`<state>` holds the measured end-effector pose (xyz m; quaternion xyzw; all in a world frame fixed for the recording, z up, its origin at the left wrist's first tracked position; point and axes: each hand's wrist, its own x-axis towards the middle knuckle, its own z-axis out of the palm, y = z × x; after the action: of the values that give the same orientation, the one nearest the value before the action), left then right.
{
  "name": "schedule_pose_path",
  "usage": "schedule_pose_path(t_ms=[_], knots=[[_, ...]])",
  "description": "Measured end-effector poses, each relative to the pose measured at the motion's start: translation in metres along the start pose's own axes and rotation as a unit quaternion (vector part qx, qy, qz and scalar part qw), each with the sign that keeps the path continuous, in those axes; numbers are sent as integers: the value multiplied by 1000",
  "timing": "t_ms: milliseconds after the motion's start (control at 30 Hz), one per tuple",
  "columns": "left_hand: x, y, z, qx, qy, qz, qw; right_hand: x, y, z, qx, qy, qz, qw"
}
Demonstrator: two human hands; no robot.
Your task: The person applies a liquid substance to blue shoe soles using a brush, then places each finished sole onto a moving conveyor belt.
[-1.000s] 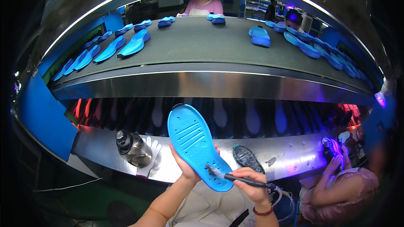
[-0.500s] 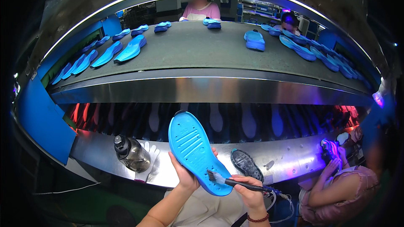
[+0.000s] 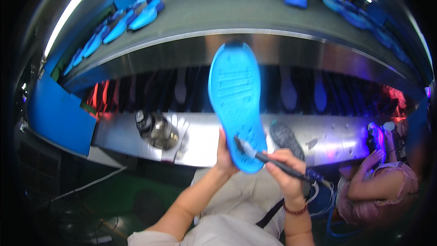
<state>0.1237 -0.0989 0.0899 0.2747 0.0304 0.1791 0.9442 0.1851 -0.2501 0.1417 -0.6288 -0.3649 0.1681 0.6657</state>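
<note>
A light blue shoe sole (image 3: 236, 91) stands tilted up before me, its ribbed and holed face toward me. My left hand (image 3: 225, 155) grips its lower left edge, with some fingers hidden behind it. Between the fingers of my right hand (image 3: 287, 169) is a brush (image 3: 277, 164) with a dark handle, a pale neck and dark bristles. The bristles touch the lower part of the sole. Thin tubes run from the handle's rear end. Just beyond my right hand, a dark grey speckled sole (image 3: 287, 137) lies on the metal ledge.
On the metal ledge (image 3: 205, 150), a dark bottle (image 3: 157, 132) stands beside a white glove (image 3: 180, 130). Blue soles (image 3: 145, 14) line the raised conveyor belt (image 3: 218, 9). Dark soles (image 3: 287, 89) hang or stand underneath. At right, a co-worker's arm (image 3: 382, 184) reaches toward a shoe (image 3: 376, 141).
The view has tilted downward, shifting the belt up in the picture. The blue sole has turned more upright. The brush stays against its lower part, and both hands keep their holds.
</note>
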Motion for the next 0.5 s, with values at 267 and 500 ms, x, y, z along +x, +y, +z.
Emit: schedule_pose_path(t_ms=[267, 500], knots=[[14, 11, 16, -62, -41, 10, 997, 6, -9, -6, -1, -22, -48, 999], [23, 26, 12, -32, -100, -4, 994, 21, -19, -28, -42, -110, -104, 988]])
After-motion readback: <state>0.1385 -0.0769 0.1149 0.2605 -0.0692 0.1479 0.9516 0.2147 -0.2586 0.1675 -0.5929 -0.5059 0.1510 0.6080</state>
